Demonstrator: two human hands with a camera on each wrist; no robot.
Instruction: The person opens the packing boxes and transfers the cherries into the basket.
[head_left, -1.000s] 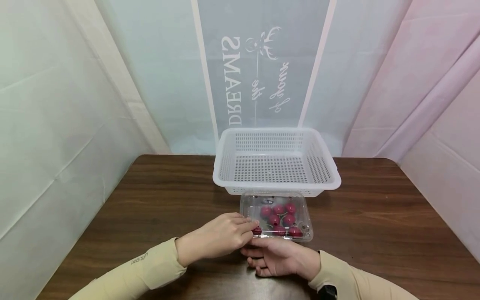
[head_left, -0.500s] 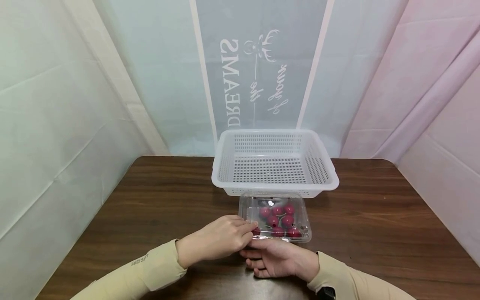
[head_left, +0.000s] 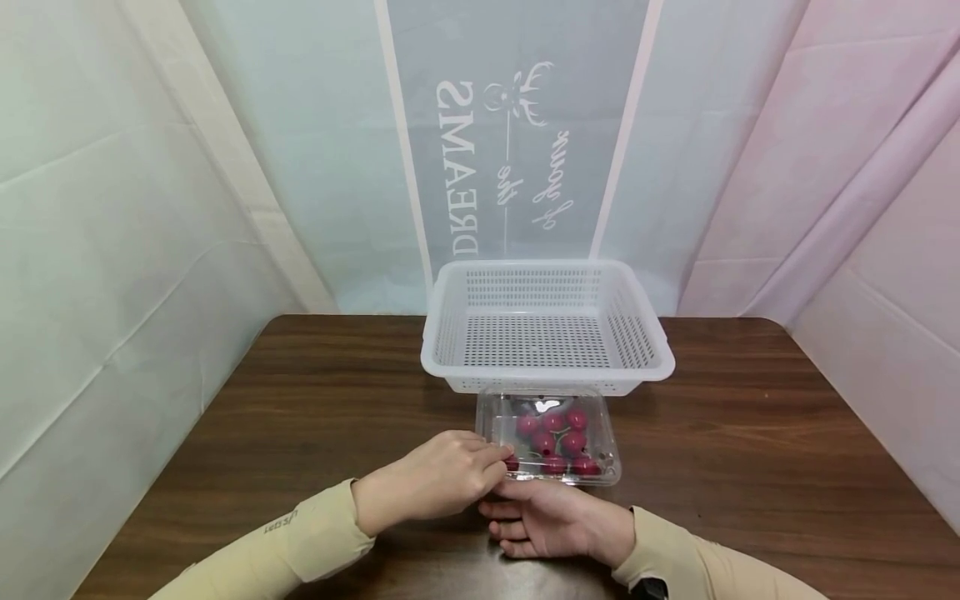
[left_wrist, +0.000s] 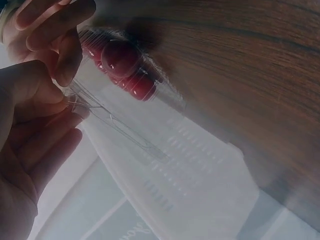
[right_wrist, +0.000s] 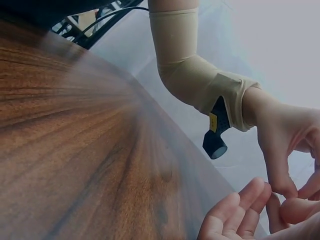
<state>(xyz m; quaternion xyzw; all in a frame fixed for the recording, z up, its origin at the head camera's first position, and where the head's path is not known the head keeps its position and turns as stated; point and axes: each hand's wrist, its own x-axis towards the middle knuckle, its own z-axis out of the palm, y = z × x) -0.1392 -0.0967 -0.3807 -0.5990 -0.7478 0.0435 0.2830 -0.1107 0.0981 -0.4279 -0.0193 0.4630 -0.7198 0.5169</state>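
In the head view a clear plastic clamshell box (head_left: pixel 609 454) with red cherries (head_left: pixel 573 442) inside lies at the table's front middle. At its near left corner my left hand (head_left: pixel 435 477) pinches the plastic edge, fingers on top. Palm up below that corner, my right hand (head_left: pixel 562 521) holds the same edge between thumb and index finger, its other fingers loosely bent. The left wrist view shows the left hand (left_wrist: pixel 25 120) gripping the thin clear rim, with cherries (left_wrist: pixel 120 59) beyond. Fingers of both hands cover the corner, so the exact hold is partly hidden.
A white perforated plastic basket (head_left: pixel 547 375) stands directly behind the box. The dark wooden table (head_left: pixel 750 442) reaches out on both sides. Hanging pale curtains (head_left: pixel 360 125) close off the back and sides. A dark wrist camera (right_wrist: pixel 216 135) sits on the left sleeve.
Both hands keep their hold at the box's near left corner. The head view has shifted slightly, and the box and basket have otherwise stayed in place.
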